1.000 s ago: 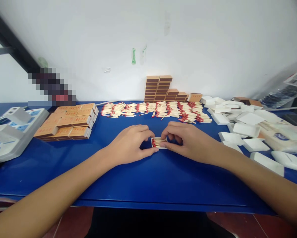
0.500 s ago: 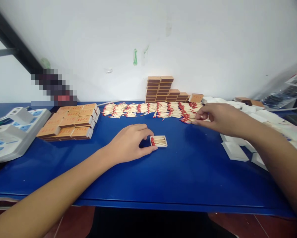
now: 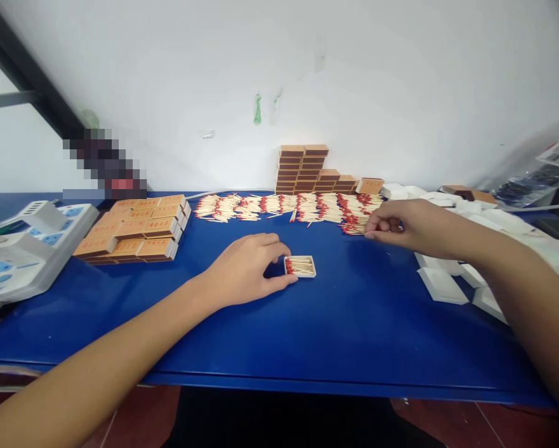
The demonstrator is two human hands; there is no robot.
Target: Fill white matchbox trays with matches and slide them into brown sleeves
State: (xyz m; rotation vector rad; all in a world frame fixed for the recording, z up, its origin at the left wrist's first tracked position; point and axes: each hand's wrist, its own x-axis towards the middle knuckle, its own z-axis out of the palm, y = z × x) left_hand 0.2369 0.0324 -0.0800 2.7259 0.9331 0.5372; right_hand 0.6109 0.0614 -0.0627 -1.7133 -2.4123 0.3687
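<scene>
Near back edge of table (image 3: 279, 339), right hand (image 3: 410, 226) was at match pile (image 3: 314, 208), fingers narrow, couldn't tell holding what. Nearer front, left hand (image 3: 247, 269) pinched white tray (image 3: 311, 274).

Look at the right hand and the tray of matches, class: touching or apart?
Apart. The head view shows it: a wide stretch of blue table lies between the right hand and the tray.

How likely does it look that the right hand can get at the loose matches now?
Very likely yes: the right hand has its fingers at the right end of the loose matches, with nothing visible between.
</scene>
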